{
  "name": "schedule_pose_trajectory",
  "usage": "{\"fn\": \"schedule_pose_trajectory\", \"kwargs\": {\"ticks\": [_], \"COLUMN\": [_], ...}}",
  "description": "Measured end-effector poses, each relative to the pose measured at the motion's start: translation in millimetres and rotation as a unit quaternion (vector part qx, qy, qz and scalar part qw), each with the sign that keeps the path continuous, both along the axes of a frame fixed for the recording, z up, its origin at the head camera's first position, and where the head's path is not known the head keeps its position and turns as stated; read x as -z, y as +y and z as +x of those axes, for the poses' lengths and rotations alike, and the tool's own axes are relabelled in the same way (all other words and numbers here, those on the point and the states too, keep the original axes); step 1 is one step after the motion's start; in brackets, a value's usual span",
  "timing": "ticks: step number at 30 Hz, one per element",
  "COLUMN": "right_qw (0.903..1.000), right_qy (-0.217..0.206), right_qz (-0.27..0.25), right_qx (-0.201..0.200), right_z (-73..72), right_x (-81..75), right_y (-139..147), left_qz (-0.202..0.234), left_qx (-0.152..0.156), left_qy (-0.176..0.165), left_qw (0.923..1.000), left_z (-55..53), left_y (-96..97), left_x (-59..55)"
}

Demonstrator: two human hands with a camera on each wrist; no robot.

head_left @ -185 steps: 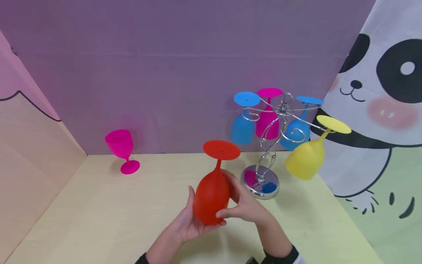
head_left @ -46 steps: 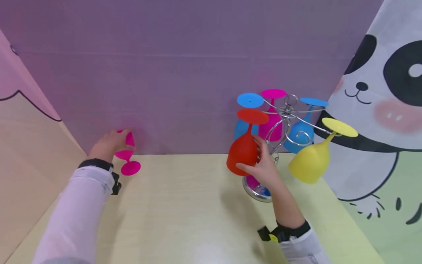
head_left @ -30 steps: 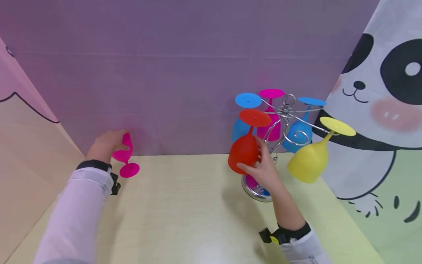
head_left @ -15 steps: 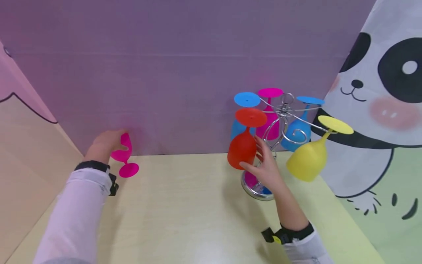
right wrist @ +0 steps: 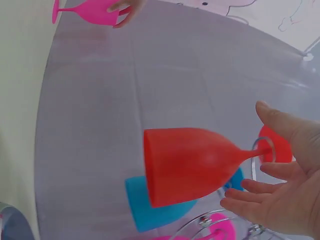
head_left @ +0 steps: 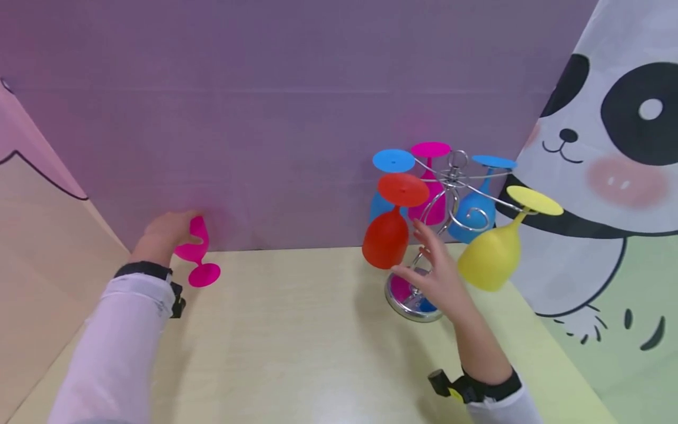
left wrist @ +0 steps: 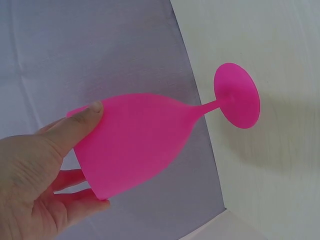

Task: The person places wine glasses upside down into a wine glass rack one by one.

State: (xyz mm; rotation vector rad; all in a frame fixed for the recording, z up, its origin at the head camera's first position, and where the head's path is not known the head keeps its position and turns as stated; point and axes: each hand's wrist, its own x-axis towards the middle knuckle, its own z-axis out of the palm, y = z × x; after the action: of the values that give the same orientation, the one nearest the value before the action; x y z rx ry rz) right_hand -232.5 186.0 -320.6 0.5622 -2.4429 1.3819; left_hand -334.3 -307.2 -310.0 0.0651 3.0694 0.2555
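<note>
At the back left, my left hand (head_left: 164,232) grips a pink wine glass (head_left: 193,253) around its rim, with the bowl up and the foot at the tabletop. The left wrist view shows my thumb on the outer wall of the bowl (left wrist: 140,145). On the right, a red wine glass (head_left: 386,241) hangs upside down by its foot from a wire loop of the chrome rack (head_left: 454,176). Just right of its bowl is my right hand (head_left: 439,277), fingers spread and holding nothing. In the right wrist view a gap shows between palm and glass.
Also upside down on the rack are a yellow glass (head_left: 489,256), two blue glasses, one (head_left: 471,218) at the right, and a pink glass (head_left: 431,150) behind. The rack's round base (head_left: 413,315) stands on the pale table (head_left: 286,330) before a purple backdrop (head_left: 265,147).
Both hands held the red glass earlier; then my left hand went to the pink glass and my right lifted the red one to the rack. Now my right hand has let go and drawn rightward.
</note>
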Motion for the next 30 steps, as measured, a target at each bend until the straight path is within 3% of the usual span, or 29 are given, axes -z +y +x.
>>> {"fn": "schedule_pose_trajectory", "kwargs": {"ticks": [5,17,23,30], "right_qw": [0.9992,0.9912,0.9783,0.9575], "right_qy": [0.032,0.114,0.188,0.229], "right_qz": [0.019,0.052,0.078,0.174], "right_qx": [-0.012,-0.043,-0.037,0.021], "right_z": [14.4,52.1,63.5,69.3], "right_x": [-7.8,-36.3,-59.3,-102.4], "right_y": [0,-3,2,14], "left_qz": [-0.01,-0.021,-0.017,-0.033], "left_qx": [0.006,0.004,0.002,0.01], "left_qy": [0.013,0.002,0.003,0.004], "left_qw": [0.9999,0.9998,0.9998,0.9994], "left_z": [1.1,7.5,4.6,0.4], "left_y": [-0.2,0.7,1.4,-1.0], "left_x": [-1.6,-6.1,-6.7,-3.3]}}
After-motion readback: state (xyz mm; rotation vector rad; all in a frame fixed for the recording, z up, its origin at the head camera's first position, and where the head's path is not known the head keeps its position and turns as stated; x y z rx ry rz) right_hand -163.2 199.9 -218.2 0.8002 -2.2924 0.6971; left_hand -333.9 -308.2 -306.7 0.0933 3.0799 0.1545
